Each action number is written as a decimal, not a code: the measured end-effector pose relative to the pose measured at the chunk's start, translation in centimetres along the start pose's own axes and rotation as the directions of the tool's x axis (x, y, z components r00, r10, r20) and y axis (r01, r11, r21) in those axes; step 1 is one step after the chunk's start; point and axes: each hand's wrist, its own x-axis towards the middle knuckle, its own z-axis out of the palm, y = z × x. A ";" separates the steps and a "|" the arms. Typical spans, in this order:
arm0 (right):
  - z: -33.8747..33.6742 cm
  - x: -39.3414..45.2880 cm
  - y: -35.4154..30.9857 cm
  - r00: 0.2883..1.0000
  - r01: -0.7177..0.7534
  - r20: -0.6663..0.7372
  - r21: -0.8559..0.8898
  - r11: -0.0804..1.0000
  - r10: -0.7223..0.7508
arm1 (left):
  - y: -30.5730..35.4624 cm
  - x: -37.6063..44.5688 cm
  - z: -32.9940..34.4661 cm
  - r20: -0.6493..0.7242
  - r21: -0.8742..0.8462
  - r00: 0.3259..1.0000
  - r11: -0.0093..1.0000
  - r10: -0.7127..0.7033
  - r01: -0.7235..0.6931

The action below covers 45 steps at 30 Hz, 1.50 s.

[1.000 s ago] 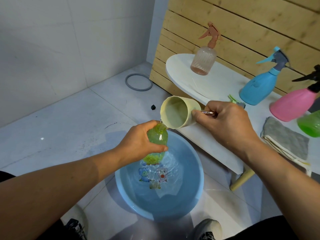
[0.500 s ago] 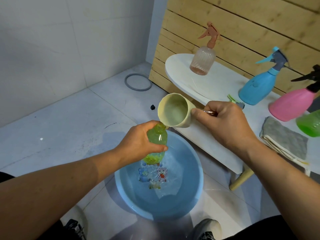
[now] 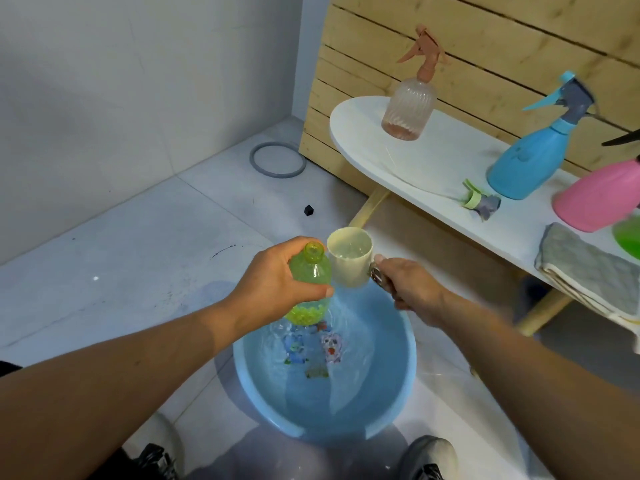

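- The blue basin (image 3: 398, 393) is sitting on the tiled floor (image 3: 138, 244), beside the white table (image 3: 433, 174).
- The left grip (image 3: 273, 282) is clasping the green bottle (image 3: 311, 271); the right grip (image 3: 412, 292) is holding the cream cup (image 3: 349, 261) by its handle.

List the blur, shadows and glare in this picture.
Head view: soft, even light; the trigger of the blue spray bottle is motion-smeared; rippling water blurs the print in the basin; a faint shadow spreads on the floor beside it; the green bottle and cup are sharp.
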 end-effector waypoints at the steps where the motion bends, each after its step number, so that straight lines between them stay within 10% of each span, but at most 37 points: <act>1: 0.7 0.7 1.5 0.999 -0.053 0.001 -0.003 0.999 0.053 | -0.1 0.2 0.1 -0.005 -0.002 1.000 1.000 0.000 0.000; 14: 7.0 3.3 13.3 0.891 -0.454 0.068 0.095 0.886 0.449 | -0.8 1.4 0.5 -0.026 0.006 0.998 0.998 -0.059 0.059; 21: 9.1 4.3 12.6 0.994 -0.102 -0.007 -0.454 0.885 0.110 | -0.5 1.6 0.6 0.014 -0.019 0.998 0.998 -0.064 0.064; 26: 10.1 4.0 11.2 0.979 0.153 0.097 -0.929 0.338 -0.179 | -0.6 1.6 0.5 0.020 -0.009 0.997 0.998 -0.069 0.069; 34: 8.8 3.4 9.6 0.898 0.230 0.253 -0.967 -0.106 -0.359 | -0.6 1.1 0.1 0.022 -0.002 0.998 0.998 -0.056 0.056; 40: 4.5 2.8 6.4 0.910 0.152 0.007 -0.936 0.318 -0.414 | -0.8 0.5 -0.3 0.010 -0.005 0.999 0.999 -0.050 0.050; 42: 2.2 2.4 5.8 0.965 0.135 -0.051 -0.743 0.655 -0.256 | -0.8 0.4 -0.4 0.003 -0.006 0.999 0.999 -0.052 0.052; 45: -1.4 1.4 4.2 0.975 0.166 -0.053 -0.466 0.869 -0.215 | -0.5 0.1 -0.3 -0.009 0.003 0.999 0.999 -0.052 0.052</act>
